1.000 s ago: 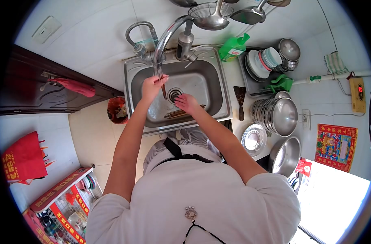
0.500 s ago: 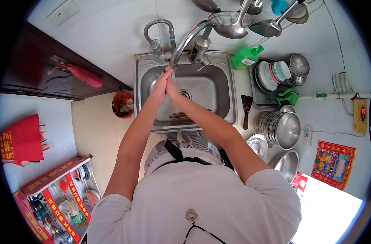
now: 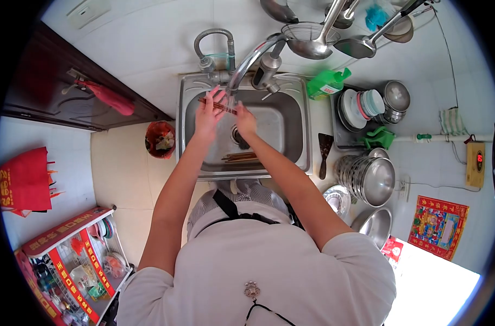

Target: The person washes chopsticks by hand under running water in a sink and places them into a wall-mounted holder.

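Observation:
Under the curved faucet [image 3: 253, 57], water runs over brown chopsticks [image 3: 219, 106] that I hold crosswise above the sink [image 3: 277, 117]. My left hand [image 3: 208, 120] has them across its palm and thumb, its fingertips raised and partly spread. At their other end, my right hand [image 3: 246, 120] is closed round the tips, its fingers slightly blurred. How many chopsticks are in my hands I cannot tell. More chopsticks [image 3: 240, 157] lie on the sink bottom near the front wall, below the drain [image 3: 238, 136].
Right of the sink are a green soap bottle [image 3: 328, 84], a spatula [image 3: 324, 155], a tray [image 3: 342, 138] with bowls and plates, and stacked metal bowls [image 3: 377, 182]. Ladles [image 3: 311, 50] hang above. A lined bin [image 3: 160, 139] stands on the floor at left.
My palms, pressed together under the faucet before, have come apart. The chopsticks now show between my hands, and my right hand has shifted right.

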Motion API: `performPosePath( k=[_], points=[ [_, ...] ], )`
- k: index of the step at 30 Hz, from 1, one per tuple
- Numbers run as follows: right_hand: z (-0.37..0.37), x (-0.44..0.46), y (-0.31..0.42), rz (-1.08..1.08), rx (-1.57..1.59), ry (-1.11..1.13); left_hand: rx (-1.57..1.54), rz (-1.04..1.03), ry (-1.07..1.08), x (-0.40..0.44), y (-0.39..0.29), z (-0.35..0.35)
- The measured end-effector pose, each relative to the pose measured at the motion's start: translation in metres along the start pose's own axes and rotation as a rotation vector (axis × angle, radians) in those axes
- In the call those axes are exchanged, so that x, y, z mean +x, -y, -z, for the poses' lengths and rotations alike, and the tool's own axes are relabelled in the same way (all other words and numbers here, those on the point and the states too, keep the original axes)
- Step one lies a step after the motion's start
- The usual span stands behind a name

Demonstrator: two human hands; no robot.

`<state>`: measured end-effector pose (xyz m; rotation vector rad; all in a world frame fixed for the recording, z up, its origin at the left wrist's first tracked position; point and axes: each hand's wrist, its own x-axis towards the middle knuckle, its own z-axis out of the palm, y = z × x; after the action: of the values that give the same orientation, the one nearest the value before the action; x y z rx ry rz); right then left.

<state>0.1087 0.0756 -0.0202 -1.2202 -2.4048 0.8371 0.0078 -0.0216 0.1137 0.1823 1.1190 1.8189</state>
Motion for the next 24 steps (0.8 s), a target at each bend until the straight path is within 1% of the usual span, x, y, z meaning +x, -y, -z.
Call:
performPosePath(
  k=[2, 3, 6, 9, 12, 13, 15, 16, 17, 18, 20, 21, 23, 24],
  points=[
    [-0.027, 0.007, -0.028, -0.377, 0.470, -0.030, 0.037, -0.006, -0.001, -0.004, -0.005, 0.006],
    [-0.028, 0.008, -0.027, -0.568, 0.704, -0.045, 0.055, -0.007, 0.000, -0.005, -0.006, 0.008],
    [-0.029, 0.007, -0.023, -1.036, 1.092, 0.205, 0.158, -0.006, -0.054, -0.008, -0.006, 0.012],
    [-0.033, 0.002, -0.012, -0.982, 1.327, 0.403, 0.221, -0.087, -0.024, -0.003, 0.004, 0.021],
    [-0.038, 0.001, -0.013, -0.981, 1.246, 0.327, 0.339, -0.058, 0.009, 0.003, 0.014, 0.030],
    [-0.033, -0.002, -0.011, -0.805, 1.098, 0.285, 0.324, -0.076, -0.009, 0.005, 0.018, 0.031],
    [-0.018, -0.011, -0.009, -0.462, 0.790, 0.192, 0.647, -0.205, 0.075, 0.019, 0.035, 0.050],
    [-0.007, -0.013, -0.001, -0.389, 0.849, 0.159, 0.806, -0.271, 0.116, 0.018, 0.033, 0.047],
    [0.005, -0.015, 0.006, -0.318, 0.905, 0.125, 0.821, -0.306, 0.049, 0.014, 0.036, 0.042],
    [0.020, -0.016, 0.016, -0.246, 0.960, 0.089, 0.875, -0.293, 0.052, 0.013, 0.038, 0.040],
    [0.042, -0.014, 0.032, 0.036, 0.757, 0.046, 0.981, -0.264, 0.063, 0.017, 0.048, 0.039],
    [0.052, -0.015, 0.040, 0.168, 0.650, 0.024, 1.035, -0.305, 0.064, 0.022, 0.057, 0.043],
    [0.074, -0.021, 0.061, 0.206, 0.349, 0.019, 1.143, -0.395, 0.068, 0.035, 0.072, 0.051],
    [0.079, -0.022, 0.066, 0.222, 0.199, 0.016, 1.160, -0.391, 0.059, 0.035, 0.070, 0.046]
  ],
)
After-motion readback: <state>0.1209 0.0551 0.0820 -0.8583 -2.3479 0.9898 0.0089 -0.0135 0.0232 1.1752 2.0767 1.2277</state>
